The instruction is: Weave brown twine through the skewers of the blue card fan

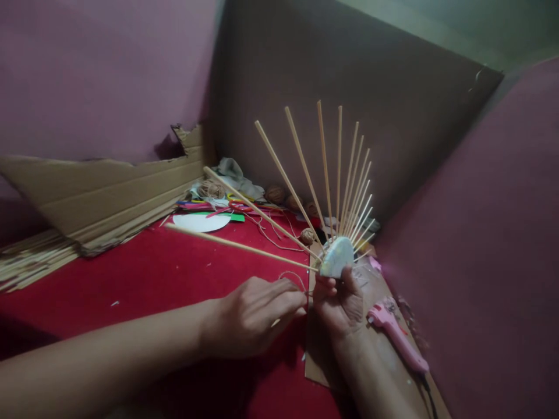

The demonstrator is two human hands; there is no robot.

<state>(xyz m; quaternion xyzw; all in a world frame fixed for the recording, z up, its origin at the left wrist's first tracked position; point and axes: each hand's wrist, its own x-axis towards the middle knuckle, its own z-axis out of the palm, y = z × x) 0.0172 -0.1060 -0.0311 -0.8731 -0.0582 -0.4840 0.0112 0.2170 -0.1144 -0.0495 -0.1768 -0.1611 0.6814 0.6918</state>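
Note:
A pale half-round base (338, 257) rests between the thumb and fingers of my right hand (341, 305), its flat side down. Several thin wooden sticks (302, 166) fan out from its curved edge, upward and to both sides. Just left of the base, my left hand (257, 314) is closed in a pinch on thin brown twine (293, 276). A loop of that twine shows above the fingertips; its path near the base is partly hidden by my fingers.
A pink glue gun (399, 337) lies on a cardboard sheet (321, 364) at right. Twine balls (212, 189), scissors (238, 203) and a white half-circle (201, 222) are at the back of the red cloth (144, 273). Cardboard (117, 195) and loose sticks (39, 256) stand left.

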